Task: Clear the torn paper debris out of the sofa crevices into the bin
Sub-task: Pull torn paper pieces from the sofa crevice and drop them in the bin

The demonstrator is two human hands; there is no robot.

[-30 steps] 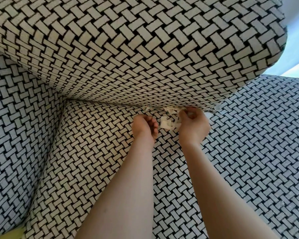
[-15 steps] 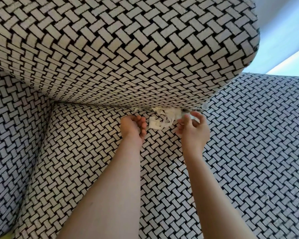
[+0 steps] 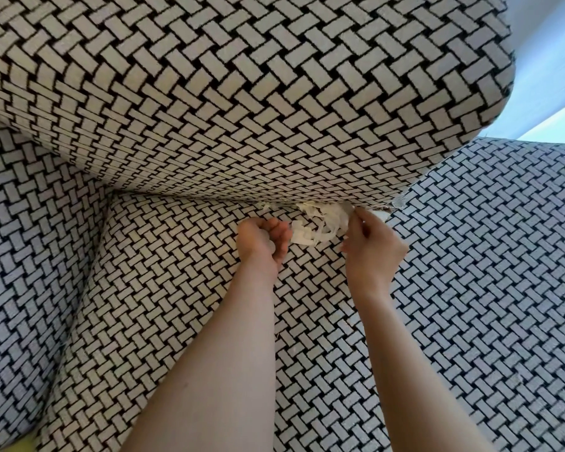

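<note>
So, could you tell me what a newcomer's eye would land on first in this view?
First, the bold black-and-white basket-weave fabric that fills the view: the back cushion looms over the seat. Next, the white torn paper bunched in the crevice where the two meet, at centre. The left hand is curled beside it, and the right hand pinches at its right edge.

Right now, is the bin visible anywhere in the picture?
No, only the black-and-white woven sofa, white torn paper scraps and both hands show.
</note>
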